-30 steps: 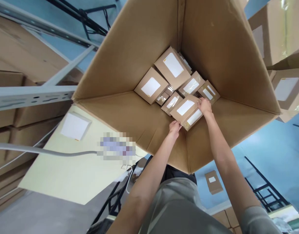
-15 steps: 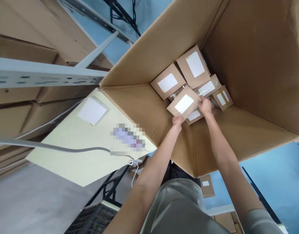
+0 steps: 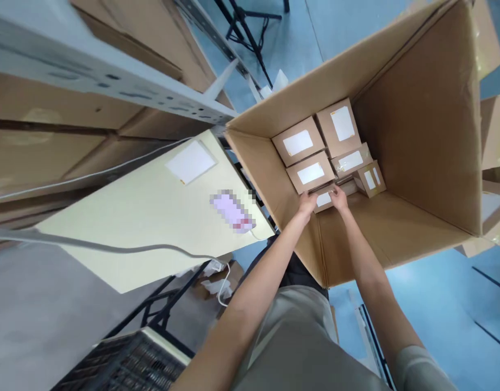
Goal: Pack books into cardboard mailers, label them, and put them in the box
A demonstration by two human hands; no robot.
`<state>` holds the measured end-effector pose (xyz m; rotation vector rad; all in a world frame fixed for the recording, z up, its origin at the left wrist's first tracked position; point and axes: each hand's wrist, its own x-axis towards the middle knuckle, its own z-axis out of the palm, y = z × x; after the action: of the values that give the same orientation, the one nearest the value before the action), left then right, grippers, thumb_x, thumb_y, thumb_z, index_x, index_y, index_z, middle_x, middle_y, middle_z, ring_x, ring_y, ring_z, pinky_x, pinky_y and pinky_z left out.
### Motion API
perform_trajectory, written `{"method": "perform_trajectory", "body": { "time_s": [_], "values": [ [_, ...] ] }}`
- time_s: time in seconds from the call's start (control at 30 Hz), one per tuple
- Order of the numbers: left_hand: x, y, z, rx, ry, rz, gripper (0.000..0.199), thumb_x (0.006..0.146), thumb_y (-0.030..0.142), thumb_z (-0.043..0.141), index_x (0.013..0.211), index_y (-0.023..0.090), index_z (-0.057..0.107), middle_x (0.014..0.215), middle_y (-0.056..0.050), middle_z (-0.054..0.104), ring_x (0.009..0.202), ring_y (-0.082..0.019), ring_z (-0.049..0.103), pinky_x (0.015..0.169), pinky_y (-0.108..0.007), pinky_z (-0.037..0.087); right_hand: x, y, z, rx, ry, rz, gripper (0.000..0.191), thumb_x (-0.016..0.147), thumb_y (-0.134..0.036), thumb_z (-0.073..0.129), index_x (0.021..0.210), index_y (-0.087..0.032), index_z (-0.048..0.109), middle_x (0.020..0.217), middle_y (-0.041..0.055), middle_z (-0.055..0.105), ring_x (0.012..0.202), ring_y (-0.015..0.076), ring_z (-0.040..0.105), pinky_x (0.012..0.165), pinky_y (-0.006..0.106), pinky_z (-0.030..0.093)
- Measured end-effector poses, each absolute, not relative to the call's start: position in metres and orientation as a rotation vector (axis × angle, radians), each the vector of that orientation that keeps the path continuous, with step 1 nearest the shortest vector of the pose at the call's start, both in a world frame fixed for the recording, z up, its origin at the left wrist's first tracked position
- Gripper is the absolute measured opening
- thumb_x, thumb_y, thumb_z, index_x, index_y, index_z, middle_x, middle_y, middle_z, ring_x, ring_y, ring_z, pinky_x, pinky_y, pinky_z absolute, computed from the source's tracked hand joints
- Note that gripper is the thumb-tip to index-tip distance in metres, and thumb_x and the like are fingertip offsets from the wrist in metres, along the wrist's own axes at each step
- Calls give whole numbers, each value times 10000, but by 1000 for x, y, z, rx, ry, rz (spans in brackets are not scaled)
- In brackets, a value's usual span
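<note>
Inside a large open carton (image 3: pixel 417 108) lie several small brown boxes with white labels. My left hand (image 3: pixel 307 203) and my right hand (image 3: pixel 338 197) are at opposite ends of a small labelled box (image 3: pixel 324 200) near the carton's near wall, fingers closed on its edges. Just beyond my hands, another labelled box (image 3: pixel 311 172) lies flat beside a box (image 3: pixel 299 142) farther back. To the right of these are an upper box (image 3: pixel 338 127), a taped box (image 3: pixel 351 160) and a box with two labels (image 3: pixel 370 178).
Left of the carton is a pale tabletop (image 3: pixel 152 217) with a white sheet (image 3: pixel 192 162), a blurred purple item (image 3: pixel 232 210) and a cable. A metal shelf (image 3: pixel 123 70) holds brown cartons. A black crate (image 3: pixel 139 358) stands at lower left; more boxes are at right.
The box that both hands held tilted now lies flat among the others, released. My hands have moved toward the nearer box and grip its ends. The view has shifted.
</note>
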<state>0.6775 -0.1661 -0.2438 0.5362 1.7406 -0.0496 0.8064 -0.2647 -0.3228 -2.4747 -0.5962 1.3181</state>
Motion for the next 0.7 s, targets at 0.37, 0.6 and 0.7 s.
{"method": "perform_trajectory", "body": {
  "time_s": [0.37, 0.6, 0.7],
  "values": [
    [550, -178, -63, 892, 1166, 440, 156, 977, 112, 751, 973, 226, 857, 1179, -99, 872, 1183, -292, 807, 1190, -449, 572, 740, -264, -129, -2045, -729, 1116, 739, 921, -818, 662, 1249, -170, 794, 1354, 237, 839, 1292, 384, 805, 1195, 585, 608],
    [364, -200, 23, 855, 1243, 801, 250, 965, 45, 689, 917, 231, 848, 1195, -84, 875, 1262, -277, 790, 1271, -458, 528, 610, -242, -25, -1880, -1133, 1065, 687, 1026, -733, 602, 1389, -169, 752, 1439, 231, 804, 1346, 346, 786, 1213, 550, 606],
    [284, -223, 38, 736, 1301, 940, 313, 930, -14, 658, 856, 231, 837, 1192, -85, 873, 1262, -261, 794, 1291, -454, 519, 554, -225, -24, -1935, -1409, 936, 696, 1066, -644, 524, 1504, -126, 679, 1579, 260, 715, 1482, 342, 696, 1268, 560, 551]
  ]
}}
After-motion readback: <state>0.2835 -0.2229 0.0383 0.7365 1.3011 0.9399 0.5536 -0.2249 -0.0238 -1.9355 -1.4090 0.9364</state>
